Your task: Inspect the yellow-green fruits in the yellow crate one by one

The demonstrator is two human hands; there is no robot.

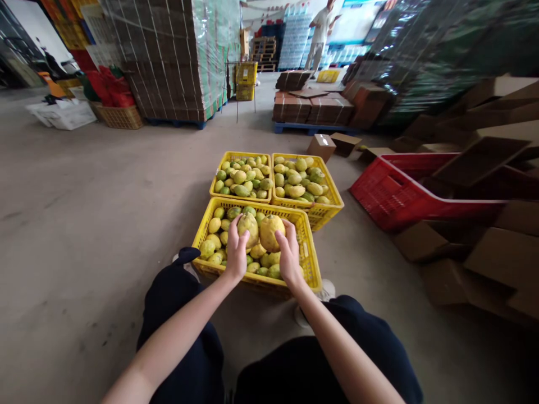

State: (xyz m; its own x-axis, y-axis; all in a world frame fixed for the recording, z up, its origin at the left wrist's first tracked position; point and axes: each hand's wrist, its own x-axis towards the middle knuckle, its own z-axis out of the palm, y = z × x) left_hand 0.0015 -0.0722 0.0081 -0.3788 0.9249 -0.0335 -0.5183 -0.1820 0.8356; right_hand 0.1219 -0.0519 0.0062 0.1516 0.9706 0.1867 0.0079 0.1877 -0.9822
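My left hand (236, 249) is wrapped around a greenish-yellow fruit (248, 229), thumb on its near side. In my right hand (289, 252) is a rounder yellow fruit (272, 231) with a slightly uneven skin. Both are held up side by side, close together, over the nearest yellow crate (312, 252). This slatted plastic crate is filled with oval yellow and green fruit (214, 225); their exact kind I cannot tell. My hands and forearms cover part of its contents.
Two more yellow crates of the same fruit, a left one (240, 152) and a right one (332, 193), stand just beyond. At right are a red crate (383, 193) and piled cardboard boxes (497, 252). Wrapped pallet stacks (168, 62) and a person (320, 31) are farther back.
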